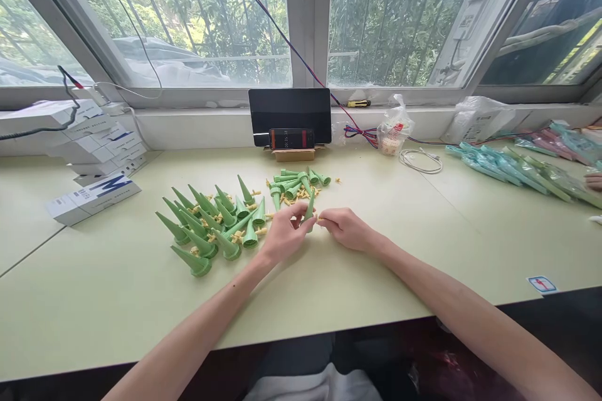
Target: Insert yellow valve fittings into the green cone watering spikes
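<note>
White boxes: stacked toward the left of the table, one lying in front.
Cone cluster: green cones, many leaning tip-up, yellow pieces among them.
Left hand: fingers closed on a green cone, tip up, in front of the second pile.
Second pile: green cones and yellow pieces, near the phone.
Right hand: pinching a small yellow piece beside the held cone; whether they touch, cannot tell.
White cable: coiled.
Plastic packets: far right.

green cone | tip up, slightly tilted | yellow piece | beside cone's lower part
</note>
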Motion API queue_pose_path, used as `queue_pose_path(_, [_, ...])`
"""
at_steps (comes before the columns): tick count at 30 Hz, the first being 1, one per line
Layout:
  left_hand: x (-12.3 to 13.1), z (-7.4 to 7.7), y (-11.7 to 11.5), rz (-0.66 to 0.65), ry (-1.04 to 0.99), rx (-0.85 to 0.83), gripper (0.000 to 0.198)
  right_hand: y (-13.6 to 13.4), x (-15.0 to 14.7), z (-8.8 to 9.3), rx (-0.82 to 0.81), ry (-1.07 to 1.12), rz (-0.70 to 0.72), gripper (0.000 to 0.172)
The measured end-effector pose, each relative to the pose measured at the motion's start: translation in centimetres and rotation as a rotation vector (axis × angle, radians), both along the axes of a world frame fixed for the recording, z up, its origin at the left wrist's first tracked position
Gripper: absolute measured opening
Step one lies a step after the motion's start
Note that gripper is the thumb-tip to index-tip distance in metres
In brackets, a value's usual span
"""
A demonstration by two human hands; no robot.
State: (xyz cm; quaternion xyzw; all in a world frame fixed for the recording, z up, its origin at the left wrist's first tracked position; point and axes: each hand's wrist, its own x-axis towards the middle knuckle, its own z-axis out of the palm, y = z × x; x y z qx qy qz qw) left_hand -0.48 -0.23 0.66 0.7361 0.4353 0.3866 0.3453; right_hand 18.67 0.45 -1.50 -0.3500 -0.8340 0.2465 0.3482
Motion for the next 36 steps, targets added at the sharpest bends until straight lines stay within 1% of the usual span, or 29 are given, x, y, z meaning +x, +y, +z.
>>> queue_pose_path(5, [0.0,-0.05,-0.02,-0.004,-0.017,-0.006,0.019,-0.02,0.13,-0.19,-0.021,-0.019,-0.009,0.027])
queue_pose_path(10, [0.04,-0.06,0.07,0.002,-0.029,-0.007,0.019,-0.06,0.07,-0.03,-0.032,-0.018,-0.028,0.033])
queue_pose_path(11, [0.05,-0.05,0.1,0.009,-0.031,-0.005,0.019,-0.08,0.05,0.06,-0.04,-0.01,-0.037,0.032])
queue_pose_path(15, [0.08,0.03,0.17,0.046,-0.033,-0.001,0.019,-0.06,0.07,0.32,-0.052,0.054,-0.063,0.018])
queue_pose_path(20, [0.07,0.07,0.15,0.055,-0.036,-0.012,0.019,0.13,0.2,0.27,-0.048,0.079,-0.06,0.014])
queue_pose_path(36, [0.04,0.19,-0.02,0.005,-0.055,-0.033,0.017,-0.06,0.13,0.21,-0.064,0.04,-0.044,0.027])
